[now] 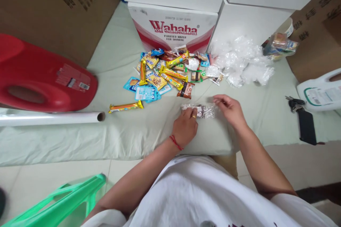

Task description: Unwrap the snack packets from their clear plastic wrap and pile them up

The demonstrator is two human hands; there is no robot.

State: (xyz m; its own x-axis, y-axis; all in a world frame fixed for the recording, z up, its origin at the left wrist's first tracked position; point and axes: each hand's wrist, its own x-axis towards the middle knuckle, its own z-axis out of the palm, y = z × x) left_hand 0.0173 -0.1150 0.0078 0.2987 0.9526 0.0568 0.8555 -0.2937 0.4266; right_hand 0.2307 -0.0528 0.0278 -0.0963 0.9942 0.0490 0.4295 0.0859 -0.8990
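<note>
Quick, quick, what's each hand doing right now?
Left hand: fingers on the clear-wrapped snack; grip can't be told.
Right hand: fingers partly curled by the clear wrapper's end; can't tell if it's pinching.

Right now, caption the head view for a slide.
Left hand on a clear plastic packet, right hand near its end, snack heap and Wahaha box beyond.

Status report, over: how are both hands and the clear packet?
Left hand on clear packet. Right hand near its right end, contact unclear. Snack pile beyond, not between the hands.
</note>
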